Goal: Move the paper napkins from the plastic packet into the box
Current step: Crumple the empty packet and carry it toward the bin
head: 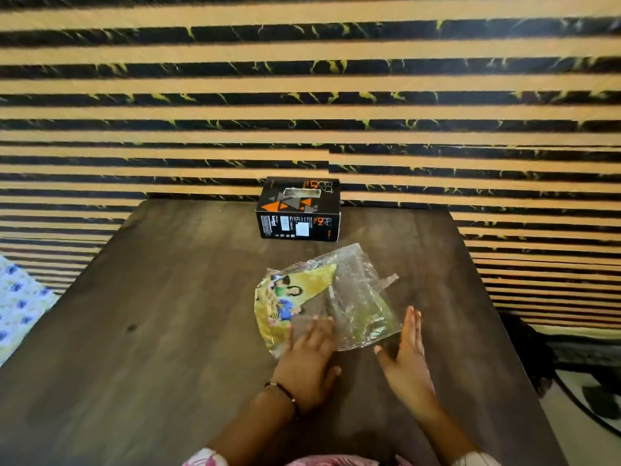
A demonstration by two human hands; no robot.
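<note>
A clear plastic packet (349, 294) with a yellow printed picture on its left part lies flat and crumpled in the middle of the dark wooden table (161, 331). No napkins show inside it. My left hand (311, 361) rests flat on the packet's near left corner, fingers spread. Just beside the packet's near right edge is my right hand (405, 354), open, palm turned inward, fingers straight. A black box (299, 210) with orange triangles and a slot in its top stands at the table's far edge, well beyond both hands.
A wall of tan and black stripes (302, 95) rises directly behind the table. Blue-patterned white cloth (16, 304) lies off the left edge. Dark cables and objects (588, 391) sit on the floor to the right.
</note>
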